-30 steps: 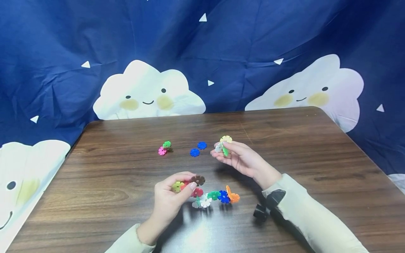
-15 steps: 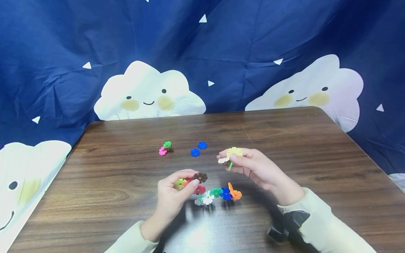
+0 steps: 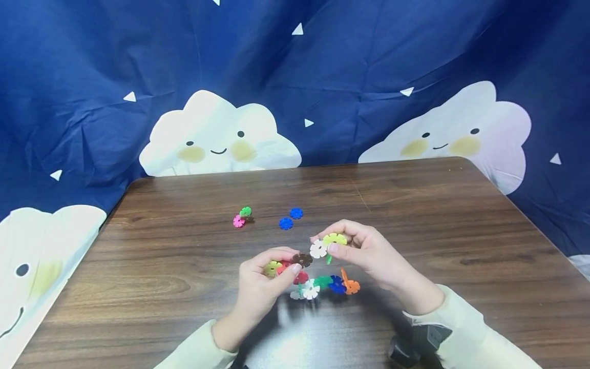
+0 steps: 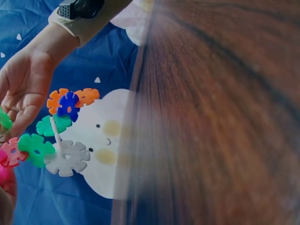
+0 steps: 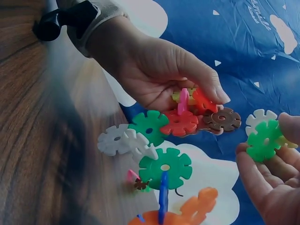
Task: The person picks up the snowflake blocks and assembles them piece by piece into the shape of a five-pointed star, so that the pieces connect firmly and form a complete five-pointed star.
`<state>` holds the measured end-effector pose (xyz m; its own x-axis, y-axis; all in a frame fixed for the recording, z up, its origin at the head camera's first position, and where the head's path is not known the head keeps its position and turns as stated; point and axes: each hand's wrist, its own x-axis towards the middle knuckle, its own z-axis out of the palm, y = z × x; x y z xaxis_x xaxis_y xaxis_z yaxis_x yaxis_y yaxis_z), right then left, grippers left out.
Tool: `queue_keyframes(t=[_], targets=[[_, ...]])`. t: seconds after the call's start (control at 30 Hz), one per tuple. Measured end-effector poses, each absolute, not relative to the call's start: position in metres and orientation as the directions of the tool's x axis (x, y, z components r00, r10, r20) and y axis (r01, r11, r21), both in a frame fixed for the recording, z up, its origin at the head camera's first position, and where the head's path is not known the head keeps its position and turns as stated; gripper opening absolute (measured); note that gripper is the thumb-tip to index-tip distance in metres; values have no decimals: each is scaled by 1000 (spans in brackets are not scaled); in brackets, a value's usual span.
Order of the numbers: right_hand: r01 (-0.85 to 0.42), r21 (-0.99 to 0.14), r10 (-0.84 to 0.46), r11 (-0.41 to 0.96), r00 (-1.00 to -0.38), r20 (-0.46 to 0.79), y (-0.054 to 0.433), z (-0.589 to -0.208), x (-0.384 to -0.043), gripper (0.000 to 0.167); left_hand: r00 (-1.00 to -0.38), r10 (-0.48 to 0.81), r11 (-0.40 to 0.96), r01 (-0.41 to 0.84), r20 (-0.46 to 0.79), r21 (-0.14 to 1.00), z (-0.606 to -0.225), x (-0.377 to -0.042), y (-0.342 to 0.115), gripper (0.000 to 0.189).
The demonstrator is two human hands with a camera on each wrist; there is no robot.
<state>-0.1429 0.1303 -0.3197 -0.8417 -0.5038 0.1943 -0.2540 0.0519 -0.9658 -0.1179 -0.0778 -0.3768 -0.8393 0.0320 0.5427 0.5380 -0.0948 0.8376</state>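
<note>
My left hand (image 3: 258, 283) grips a chain of flower-shaped plastic interlocking discs by its upper end. A brown disc (image 3: 302, 260) sticks out past the fingertips, beside yellow-green and red ones. From there the chain runs right through white (image 3: 311, 289), green and blue discs to an orange pair (image 3: 352, 287). My right hand (image 3: 384, 264) pinches a smaller joined cluster: a yellow disc (image 3: 335, 239), a white disc (image 3: 318, 249) and a green disc (image 5: 263, 140). In the right wrist view, a small gap separates the white disc from the brown one.
Two loose blue discs (image 3: 286, 223) lie on the wooden table (image 3: 175, 256) beyond the hands. Left of them sits a joined pink-and-green pair (image 3: 238, 221). A blue curtain (image 3: 332, 61) with white clouds hangs behind the table's far edge.
My right hand has drawn nearer the person, then left toward the brown disc, turning its cluster. My left hand has shifted slightly right with the chain.
</note>
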Motion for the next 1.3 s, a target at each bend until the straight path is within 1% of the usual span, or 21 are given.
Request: queue_keyframes(t=[0.23,0.37,0.43,0.63,0.8,0.93,1.03,1.17,1.3], targets=[[-254,-966,-499,49,-844,197,131,-323,-143,22,-820,47,-85,565,570,821,-379,-119,-74,15],[-254,-965,-490,65,-851,191,131,-325,-144,21,-836,62,-88,539,545,838,-379,-118,-75,15],[-242,-968,-488,66,-854,180,130,-325,-144,22,-841,62,-73,533,537,843,-379,-118,-75,15],[-233,-970,-475,71,-863,173,130,-326,-142,23,-827,48,-23,560,561,828,-379,-119,-74,15],[-238,-970,-498,55,-848,180,129,-328,-142,22,-817,42,-7,575,575,818,-380,-119,-74,17],[-216,-976,-505,28,-846,173,128,-330,-141,25,-809,39,-11,586,586,810,-380,-120,-73,17],[-154,-987,-528,-55,-834,159,126,-333,-141,30,-818,36,-17,574,574,819,-380,-120,-73,17],[-40,-983,-583,-179,-800,139,124,-337,-140,33,-827,35,-25,561,562,827,-380,-120,-72,16],[50,-972,-616,-229,-780,105,123,-340,-140,34,-827,40,-28,560,561,828,-381,-119,-72,16]])
